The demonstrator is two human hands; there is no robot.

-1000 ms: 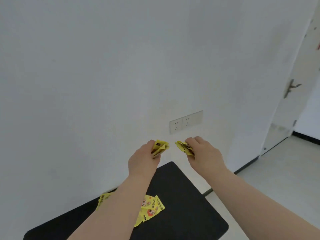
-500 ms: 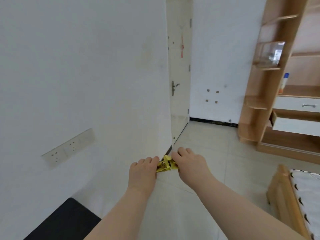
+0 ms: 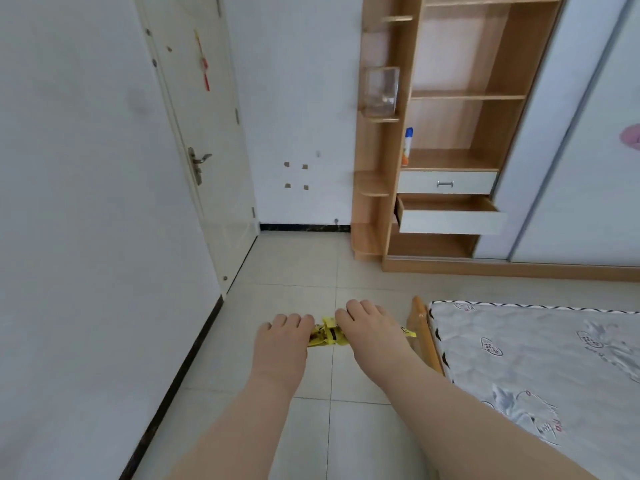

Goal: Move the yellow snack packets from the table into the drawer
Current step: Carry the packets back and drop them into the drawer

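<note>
Both hands are held out in front of me over the tiled floor, side by side. My left hand (image 3: 282, 344) and my right hand (image 3: 372, 332) each grip crumpled yellow snack packets (image 3: 327, 336), which show bunched between the two hands; a yellow corner also pokes out at the right of my right hand. Across the room, a white-fronted drawer (image 3: 450, 220) stands pulled open low in the wooden shelf unit (image 3: 391, 161); its inside looks bare from here. The table is out of view.
A closed drawer with a metal handle (image 3: 445, 183) sits above the open one. A bed with a patterned mattress (image 3: 540, 358) and wooden frame lies at the right. A white door (image 3: 207, 161) is at the left. Tiled floor leads to the shelf unit.
My view has swung right, away from the black table and the wall sockets, to face the shelf unit. The two hands have come together, still holding the yellow packets.
</note>
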